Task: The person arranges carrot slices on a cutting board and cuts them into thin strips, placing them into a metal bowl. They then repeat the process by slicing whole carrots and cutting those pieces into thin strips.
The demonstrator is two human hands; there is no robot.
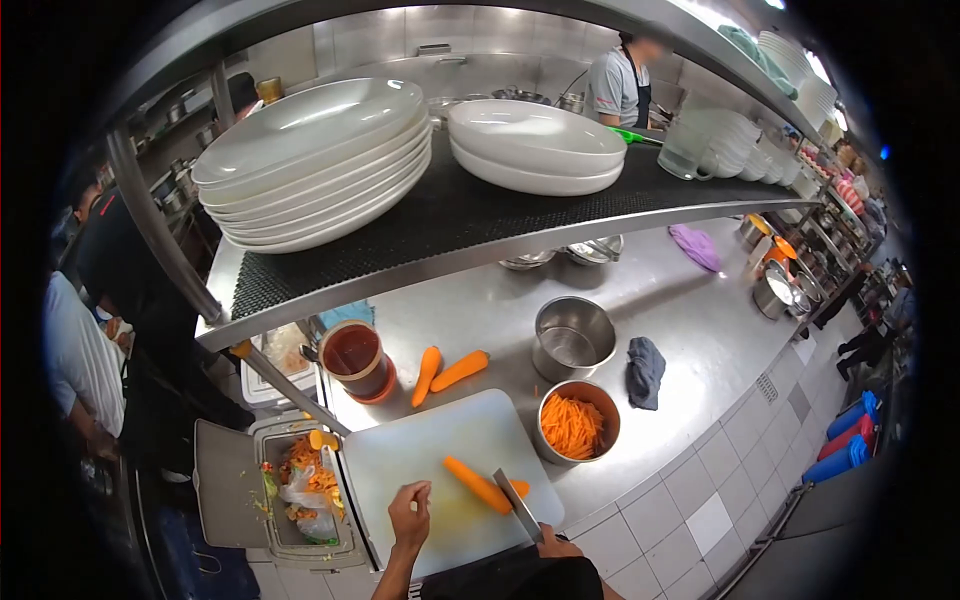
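A peeled carrot [474, 483] lies on the white cutting board [400, 450], with a shorter orange piece [519, 489] at its right end. My right hand [558, 543] is closed round the handle of a knife [518, 508], whose blade crosses the carrot near that end. To the left of the carrot, my left hand [409, 514] is raised over the board with its fingers curled, apart from the carrot; whether anything small is in them is hidden. Two whole carrots [427, 375] [460, 371] rest on the steel table beyond the board.
Beyond the board stand a pot of shredded carrot [572, 424], an empty pot [574, 340], a dark cloth [646, 373] and a brown container [355, 360]. A scrap bin [262, 440] is at the left. Stacked plates [320, 150] fill a shelf above. Other people work nearby.
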